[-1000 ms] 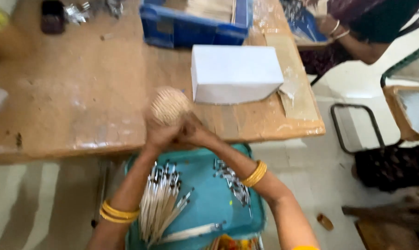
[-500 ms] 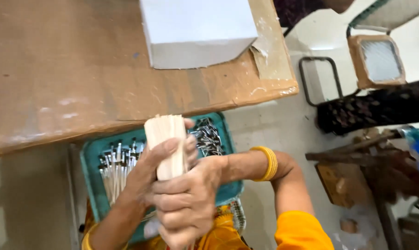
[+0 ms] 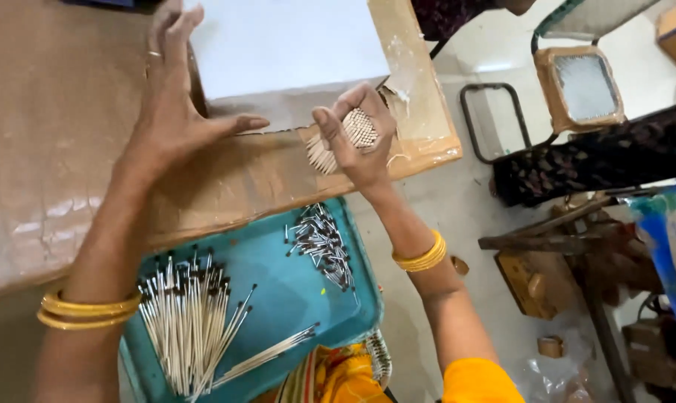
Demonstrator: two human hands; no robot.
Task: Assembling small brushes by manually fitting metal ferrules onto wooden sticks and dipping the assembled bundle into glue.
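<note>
- The right hand (image 3: 360, 138) is closed in a fist around a tight bundle of thin pale wooden sticks (image 3: 345, 138); the cut ends of the sticks show as a dotted round face between the curled fingers and the thumb, and the bundle juts out below the thumb.
- The left hand (image 3: 170, 104) is spread wide open and holds nothing, fingers fanned upward and the thumb pointing across toward the right hand; a ring sits on one finger.
- Stacked yellow bangles (image 3: 88, 310) circle the left wrist, and a like set circles the right wrist.
- Just beyond both hands lies a white rectangular cardboard box (image 3: 293, 45), resting on a brown paper-covered tabletop (image 3: 54, 149) that runs under the left hand.
- Below the hands, nearer the body, sits a shallow teal plastic tray (image 3: 278, 291).
- In the tray, under the left forearm, lies a loose heap of long pale sticks with dark tips (image 3: 185, 321).
- Under the right wrist, a smaller pile of short dark-tipped pieces (image 3: 319, 242) lies at the tray's far corner.
</note>
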